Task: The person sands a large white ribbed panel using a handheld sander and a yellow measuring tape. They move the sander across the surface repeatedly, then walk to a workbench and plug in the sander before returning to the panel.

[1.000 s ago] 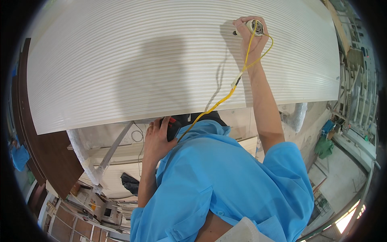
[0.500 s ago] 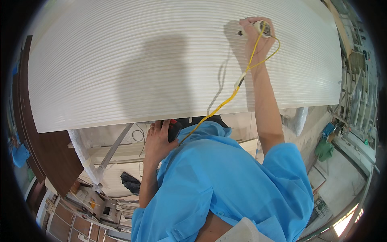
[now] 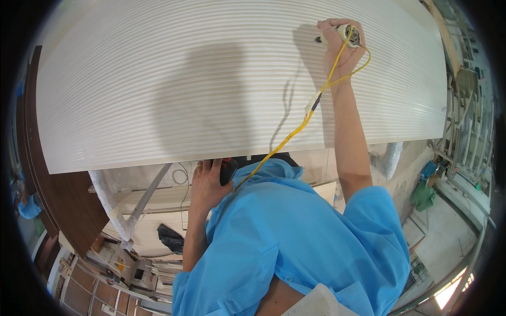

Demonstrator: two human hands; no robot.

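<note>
A large white ribbed panel (image 3: 211,84) lies flat in front of me. My right hand (image 3: 340,45) reaches far across it and grips a small round tool (image 3: 350,34) pressed against the ribs near the far right. A yellow cord (image 3: 295,131) runs from that tool back over the panel to my chest. My left hand (image 3: 208,181) rests at the panel's near edge, wrapped around a black and red device (image 3: 227,168) that the cord leads to. My blue shirt (image 3: 295,242) fills the lower middle of the view.
A dark brown board (image 3: 47,210) stands along the panel's left side. Under the panel are a padded white support leg (image 3: 108,203) and a metal brace (image 3: 150,192). Shelving and clutter lie at the lower left; green items (image 3: 424,192) sit on the floor at right.
My right hand with the round tool has slid a little further right and away along the panel. The left hand has stayed at the near edge.
</note>
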